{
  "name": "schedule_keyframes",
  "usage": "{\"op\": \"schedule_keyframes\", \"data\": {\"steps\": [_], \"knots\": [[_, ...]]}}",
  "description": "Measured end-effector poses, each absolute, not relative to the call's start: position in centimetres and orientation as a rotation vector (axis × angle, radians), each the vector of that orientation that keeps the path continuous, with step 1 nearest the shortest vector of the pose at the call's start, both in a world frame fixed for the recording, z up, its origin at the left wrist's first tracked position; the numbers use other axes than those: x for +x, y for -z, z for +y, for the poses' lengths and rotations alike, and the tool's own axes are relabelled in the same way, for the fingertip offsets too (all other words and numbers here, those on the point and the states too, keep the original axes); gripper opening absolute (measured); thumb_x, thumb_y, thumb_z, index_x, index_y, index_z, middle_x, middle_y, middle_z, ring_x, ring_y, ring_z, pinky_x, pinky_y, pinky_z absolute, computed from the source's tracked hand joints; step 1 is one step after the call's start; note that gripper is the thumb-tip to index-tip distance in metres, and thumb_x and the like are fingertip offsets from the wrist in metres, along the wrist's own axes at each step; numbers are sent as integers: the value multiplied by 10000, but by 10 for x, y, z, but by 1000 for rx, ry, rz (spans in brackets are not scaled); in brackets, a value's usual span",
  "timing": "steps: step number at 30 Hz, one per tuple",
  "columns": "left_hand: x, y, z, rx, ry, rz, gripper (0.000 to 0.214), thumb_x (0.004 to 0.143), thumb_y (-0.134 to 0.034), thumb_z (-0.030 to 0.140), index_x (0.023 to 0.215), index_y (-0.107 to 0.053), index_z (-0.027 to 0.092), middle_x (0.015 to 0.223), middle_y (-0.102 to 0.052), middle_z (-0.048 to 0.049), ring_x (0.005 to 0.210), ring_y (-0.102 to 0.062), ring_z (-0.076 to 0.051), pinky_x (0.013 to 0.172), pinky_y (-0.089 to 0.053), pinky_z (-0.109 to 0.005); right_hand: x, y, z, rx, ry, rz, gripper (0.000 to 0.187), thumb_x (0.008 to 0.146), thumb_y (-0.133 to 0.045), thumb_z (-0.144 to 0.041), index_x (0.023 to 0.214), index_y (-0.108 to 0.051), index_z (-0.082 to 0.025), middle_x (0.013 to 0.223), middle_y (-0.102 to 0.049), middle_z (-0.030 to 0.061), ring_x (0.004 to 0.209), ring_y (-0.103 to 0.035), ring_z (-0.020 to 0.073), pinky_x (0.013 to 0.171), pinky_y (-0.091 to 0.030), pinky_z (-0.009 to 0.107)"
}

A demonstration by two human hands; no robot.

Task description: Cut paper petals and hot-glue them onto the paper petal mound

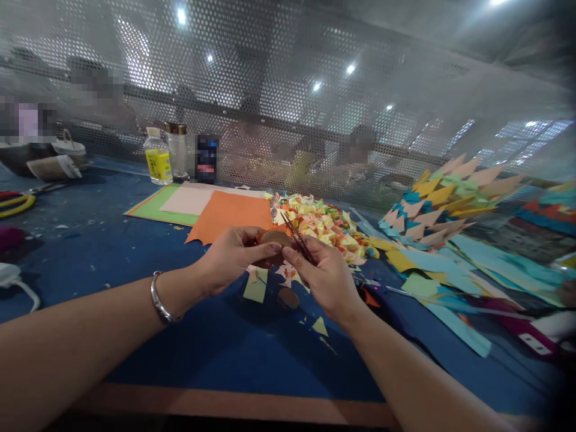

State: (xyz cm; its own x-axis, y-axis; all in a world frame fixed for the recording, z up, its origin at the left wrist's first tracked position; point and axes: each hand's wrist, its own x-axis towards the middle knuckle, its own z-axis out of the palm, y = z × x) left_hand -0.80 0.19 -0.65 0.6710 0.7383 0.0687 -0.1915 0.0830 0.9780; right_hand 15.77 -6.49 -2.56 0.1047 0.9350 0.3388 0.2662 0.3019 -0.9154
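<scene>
My left hand (239, 255) pinches a small brown disc (275, 239) between thumb and fingers. A pair of tweezers (294, 231) is held in my right hand (321, 273), tips pointing up and away; its thumb also meets the disc's near edge. Something orange shows behind the disc, mostly hidden. Below my hands another brown disc (288, 298) lies on the blue table, beside a pale green paper piece (255, 286) and small paper scraps (320, 326). Just beyond my hands is a heap of folded paper bits (324, 225) in yellow, peach and orange.
Orange paper (234, 213) lies over pink and green sheets. Behind stand a yellow-labelled bottle (158, 161), a clear jar (179, 153) and a phone (207, 159). At right are a pointed paper construction (432, 207), paper strips (463, 327) and a power strip (526, 333). Yellow-handled scissors (20, 205) lie far left.
</scene>
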Motion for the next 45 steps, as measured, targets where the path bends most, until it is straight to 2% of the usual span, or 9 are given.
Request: {"op": "schedule_keyframes", "data": {"steps": [10,18,24,35,45], "knots": [[-9,1,1,1326,-705,499,127,742,-757,222,766,-707,109,729,-704,-31,702,-651,-109,710,-504,-239,158,25,-65,-1199,-710,-1376,266,784,-712,-425,754,-592,-190,674,-500,-26,606,-464,110,564,-409,250],[-9,4,2,1356,-739,454,132,762,-741,227,831,-709,119,785,-718,-30,734,-665,-115,755,-517,-258,157,23,-67,-1155,-762,-1345,281,785,-727,-427,764,-573,-192,653,-463,-40,528,-363,74,456,-297,224],[-9,7,9,1388,-828,476,157,775,-721,218,889,-705,112,761,-708,-23,688,-648,-101,697,-508,-232,159,24,-68,-1148,-885,-1233,407,878,-555,-582,772,-563,-189,515,-245,-98,429,-165,53,394,-131,228],[-10,2,8,1515,-847,458,76,796,-677,170,819,-713,108,675,-678,-14,607,-574,-81,636,-467,-223,163,22,-72,-1249,-867,-1337,439,878,-553,-587,695,-529,-190,479,-234,-101,417,-169,53,396,-131,229],[-14,1,13,1557,-785,460,97,783,-690,187,846,-718,119,730,-714,-37,669,-624,-110,640,-473,-230,164,21,-72,-1238,-916,-1329,457,868,-573,-581,650,-441,-202,497,-227,-104,419,-150,48,399,-113,235]]}}
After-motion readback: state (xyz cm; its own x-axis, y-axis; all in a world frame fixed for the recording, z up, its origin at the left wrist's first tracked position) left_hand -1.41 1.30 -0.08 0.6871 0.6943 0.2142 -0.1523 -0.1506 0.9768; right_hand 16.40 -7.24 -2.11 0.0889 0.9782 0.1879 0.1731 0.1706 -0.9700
